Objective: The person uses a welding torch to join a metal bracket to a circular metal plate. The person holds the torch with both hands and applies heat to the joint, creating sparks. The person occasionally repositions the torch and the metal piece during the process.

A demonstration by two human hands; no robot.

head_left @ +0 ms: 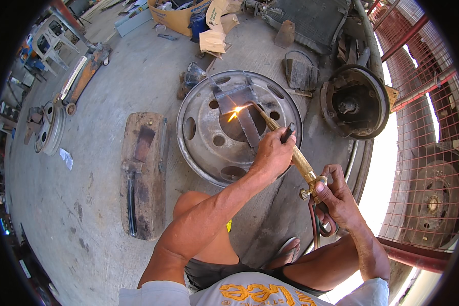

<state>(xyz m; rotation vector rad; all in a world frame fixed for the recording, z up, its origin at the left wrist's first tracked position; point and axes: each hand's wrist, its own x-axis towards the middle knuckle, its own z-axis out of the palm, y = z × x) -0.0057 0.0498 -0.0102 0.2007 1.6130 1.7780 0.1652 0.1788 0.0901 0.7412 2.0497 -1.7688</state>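
My left hand [274, 153] is closed around the brass gas torch [303, 166], with a short black rod end [288, 132] sticking up beside its fingers. My right hand [339, 198] pinches the torch's rear end by the valves, thumb and fingers bent around it. From the torch's bent tip comes a bright orange flame [236, 110], touching a flat steel plate [234, 96]. That plate and a narrow jagged-edged metal strip [249, 127] lie across a large round steel wheel rim [199, 150] on the floor. Hoses [316, 224] trail from the torch below my right hand.
A worn wooden block [143, 204] with a hammer [132, 194] on it lies left. A brake drum [354, 102] sits right, near a red mesh fence [423, 127]. Beyond are a cardboard box [176, 20] and a radiator [316, 23]. A floor jack [84, 76] stands far left.
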